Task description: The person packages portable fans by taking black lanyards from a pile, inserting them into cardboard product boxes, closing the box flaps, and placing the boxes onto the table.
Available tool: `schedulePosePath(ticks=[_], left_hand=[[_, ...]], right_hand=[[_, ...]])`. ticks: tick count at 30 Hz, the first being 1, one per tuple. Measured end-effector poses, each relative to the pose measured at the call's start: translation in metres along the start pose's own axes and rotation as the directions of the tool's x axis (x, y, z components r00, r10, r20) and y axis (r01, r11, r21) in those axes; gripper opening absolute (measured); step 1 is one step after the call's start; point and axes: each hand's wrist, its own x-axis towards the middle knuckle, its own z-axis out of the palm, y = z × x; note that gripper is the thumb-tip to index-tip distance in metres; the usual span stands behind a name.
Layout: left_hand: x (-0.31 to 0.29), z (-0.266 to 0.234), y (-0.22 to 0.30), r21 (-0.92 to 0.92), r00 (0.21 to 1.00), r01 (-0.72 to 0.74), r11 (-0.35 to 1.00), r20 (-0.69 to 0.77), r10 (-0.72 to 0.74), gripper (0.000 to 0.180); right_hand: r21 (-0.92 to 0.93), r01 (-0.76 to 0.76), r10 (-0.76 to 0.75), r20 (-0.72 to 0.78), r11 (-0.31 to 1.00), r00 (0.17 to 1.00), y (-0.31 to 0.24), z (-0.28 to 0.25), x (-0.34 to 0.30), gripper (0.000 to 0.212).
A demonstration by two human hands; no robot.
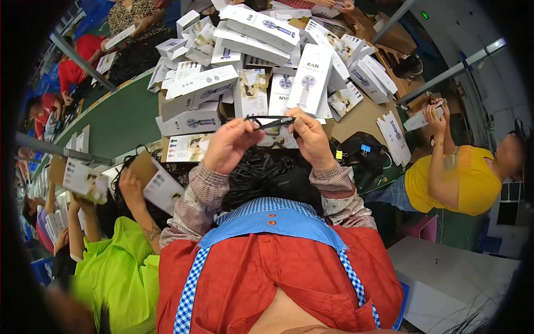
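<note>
My left hand [233, 143] and my right hand [312, 137] are raised side by side over the near edge of the work surface. Between them stretches a thin black cord [271, 118], doubled into a narrow loop. The fingers of each hand pinch one end of it; whether it is a cable or a strap I cannot make out. Below my hands lies a tangled heap of similar black cords [261, 170]. Just beyond my fingertips is a large pile of white fan boxes, one standing out as a tall white box [311, 78].
A black bag [364, 153] with yellow and blue clips lies right of my right hand. A co-worker in yellow [453, 178] holds a box at the right. Another in bright green [119, 273] handles boxes close on my left. Metal posts [83, 61] flank the green table [122, 119].
</note>
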Motion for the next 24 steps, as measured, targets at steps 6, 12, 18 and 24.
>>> schedulePosePath(ticks=[6, 12, 18, 24], left_hand=[[0.022, -0.005, -0.062, 0.066, 0.994, 0.100, 0.993, -0.060, -0.096, 0.015], [0.028, 0.005, -0.074, 0.232, 0.981, 0.159, 0.960, 0.077, -0.181, 0.062], [0.024, -0.016, -0.097, 0.334, 0.933, 0.290, 0.897, 0.109, -0.342, 0.043], [0.012, -0.022, -0.081, 0.440, 0.951, 0.295, 0.848, -0.048, -0.305, 0.020]], right_hand=[[0.568, 0.032, 0.121, -0.230, 0.822, 0.966, 0.006, -0.006, -0.008, 0.029], [0.623, 0.122, 0.034, -0.233, 0.773, 0.972, -0.005, -0.008, -0.004, 0.030], [0.667, 0.117, 0.122, -0.300, 0.736, 0.946, 0.002, -0.011, -0.004, 0.028], [0.720, 0.186, 0.161, -0.385, 0.669, 0.909, 0.011, -0.029, -0.008, 0.030]])
